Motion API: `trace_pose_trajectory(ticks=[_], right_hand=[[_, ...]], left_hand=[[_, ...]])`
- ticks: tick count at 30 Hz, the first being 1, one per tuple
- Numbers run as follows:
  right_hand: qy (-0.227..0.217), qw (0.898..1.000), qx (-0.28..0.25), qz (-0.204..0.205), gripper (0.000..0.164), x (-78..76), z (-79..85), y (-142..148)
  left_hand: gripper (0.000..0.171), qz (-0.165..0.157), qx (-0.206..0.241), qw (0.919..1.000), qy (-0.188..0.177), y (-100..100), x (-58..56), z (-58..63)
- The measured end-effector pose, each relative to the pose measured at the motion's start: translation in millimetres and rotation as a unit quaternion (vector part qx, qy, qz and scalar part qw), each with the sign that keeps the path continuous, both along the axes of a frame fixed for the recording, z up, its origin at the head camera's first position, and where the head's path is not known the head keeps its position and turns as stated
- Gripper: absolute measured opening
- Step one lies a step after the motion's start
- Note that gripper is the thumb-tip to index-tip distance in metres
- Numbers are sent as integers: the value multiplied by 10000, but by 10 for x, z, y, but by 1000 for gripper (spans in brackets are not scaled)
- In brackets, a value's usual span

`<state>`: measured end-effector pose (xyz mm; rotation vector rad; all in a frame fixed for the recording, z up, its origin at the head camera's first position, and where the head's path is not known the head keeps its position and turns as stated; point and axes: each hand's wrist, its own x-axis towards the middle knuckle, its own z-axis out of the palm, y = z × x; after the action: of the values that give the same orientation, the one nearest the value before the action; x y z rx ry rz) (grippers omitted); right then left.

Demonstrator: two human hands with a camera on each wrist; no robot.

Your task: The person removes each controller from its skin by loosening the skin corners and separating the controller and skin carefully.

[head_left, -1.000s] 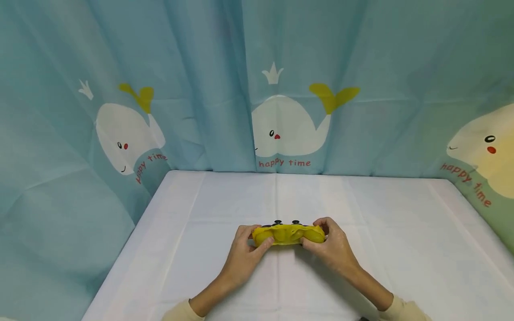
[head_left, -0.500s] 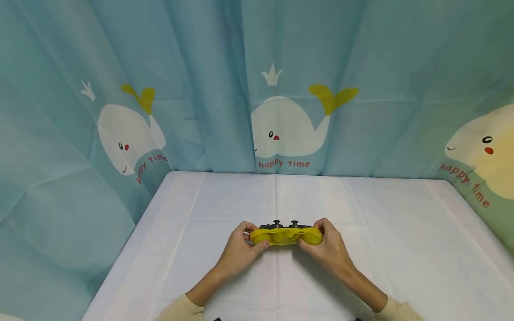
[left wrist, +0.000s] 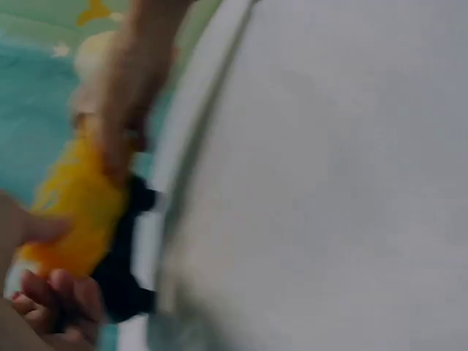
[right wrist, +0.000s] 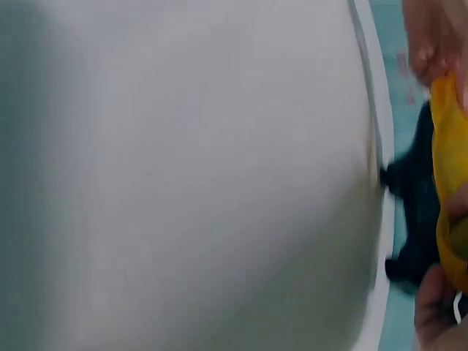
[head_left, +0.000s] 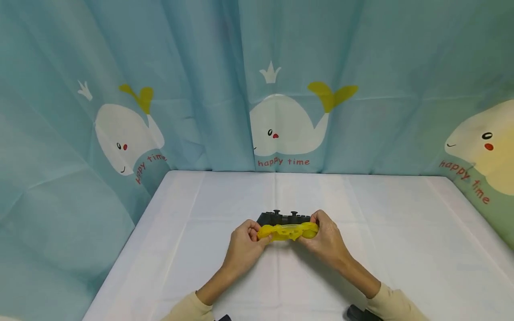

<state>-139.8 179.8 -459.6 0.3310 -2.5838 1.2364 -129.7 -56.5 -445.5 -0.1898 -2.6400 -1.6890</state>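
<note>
A black game controller [head_left: 283,219] with two thumbsticks is held above the table, its thumbsticks facing up and away. A soft yellow controller cover [head_left: 281,232] bunches along its near side, and much of the black body shows beyond it. My left hand [head_left: 242,249] pinches the cover's left end between thumb and fingers. At the other end my right hand [head_left: 330,243] grips the cover, its fingertips close to the controller's right edge. Both wrist views are blurred; they show the yellow cover [left wrist: 88,208] beside the dark controller [right wrist: 417,201]. The controller's underside is hidden.
A white-covered table [head_left: 209,258] lies beneath the hands. Behind it and at the sides hangs a blue curtain [head_left: 201,89] printed with whales. Dark objects [head_left: 359,313] show near the sleeves at the bottom edge.
More of the black controller shows behind the yellow cover, which has come toward the near side and crumpled. Both hands have shifted slightly away from the camera and closer together.
</note>
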Motion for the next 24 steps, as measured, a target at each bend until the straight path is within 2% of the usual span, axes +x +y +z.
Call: trace_pose_trajectory(ticks=[2,4,6,8,10,13,16,18,19,21,24], right_hand=[[-74,9999,-116,7,47,-23,-36,17],[-193,9994,-278,72,45,-22,-69,49],[-266,9985,-428,223,44,-13,-88,78],[-302,9969,-562,464,45,-12,-97,85],[-227,9950,-632,738,46,-21,-97,79],[18,9917,-578,1151,48,-36,-94,50],[350,9895,-440,1331,51,-52,-96,27],[546,9896,-290,1295,52,-48,-101,20],[641,9901,-187,1235,52,-40,-105,19],[808,9905,83,1110,52,-18,-117,16],[1157,9872,667,878,51,13,-141,10]], left_hand=[[43,-208,-729,9970,174,-8,20,56],[54,-428,-1414,9882,401,-35,43,114],[62,-646,-1979,9744,855,-63,44,147],[62,-827,-2375,9588,1325,-79,4,152],[63,-1073,-2806,9366,1805,-61,-81,134],[63,-1557,-3469,8958,2300,10,-211,74],[49,-1819,-4134,8510,2681,96,-297,32],[39,-1859,-4469,8290,2802,144,-311,26],[37,-1841,-4639,8191,2829,163,-310,29],[35,-1792,-4886,8068,2797,193,-293,32],[32,-1692,-5105,7982,2713,221,-273,27]])
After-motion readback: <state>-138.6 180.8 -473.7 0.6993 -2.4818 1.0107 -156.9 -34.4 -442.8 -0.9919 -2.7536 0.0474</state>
